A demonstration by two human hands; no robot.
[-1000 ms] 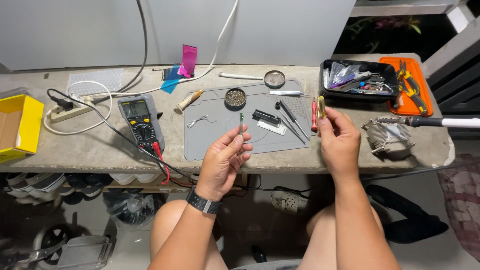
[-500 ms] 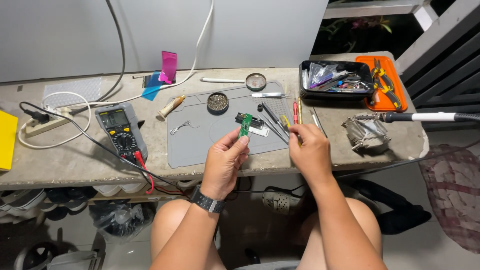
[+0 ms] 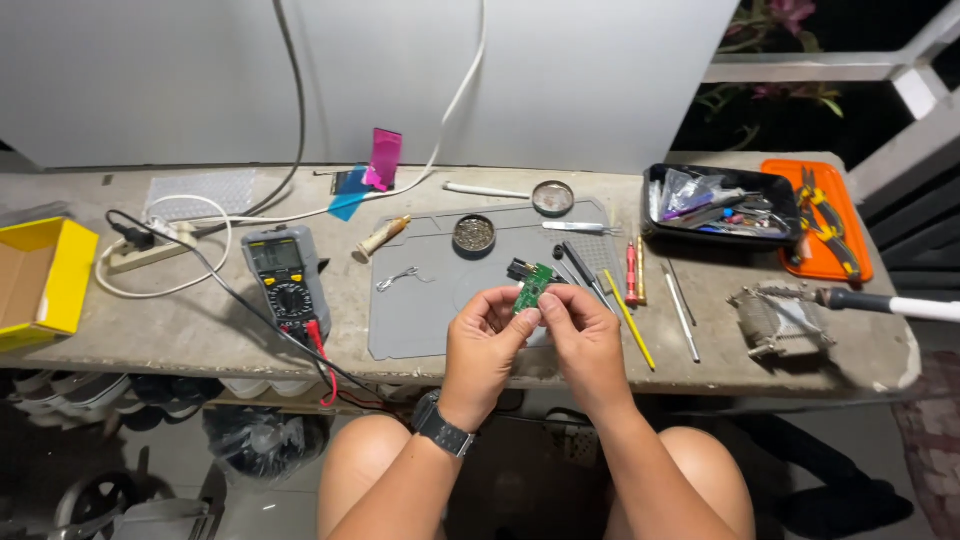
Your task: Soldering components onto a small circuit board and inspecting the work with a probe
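Note:
A small green circuit board [image 3: 530, 289] is held up over the grey work mat [image 3: 420, 320] at the front of the bench. My left hand [image 3: 482, 345], with a black watch on the wrist, pinches the board's lower left edge. From the right, my right hand [image 3: 585, 340] grips the same board with thumb and fingers. Both hands meet just above the bench's near edge. Several thin hand tools [image 3: 632, 290], among them a red-handled driver and a yellow stick, lie to the right of my hands.
A multimeter [image 3: 285, 280] with red and black leads lies left of the mat. A yellow box [image 3: 45, 285] sits at the far left, a black tray of parts [image 3: 715, 205] and an orange tray [image 3: 815, 220] at the back right. A soldering iron on its stand [image 3: 790, 315] is at right.
My right hand has put down the tool that it held and come over to the board. Both hands now hold the green board together. The view has shifted left and closer.

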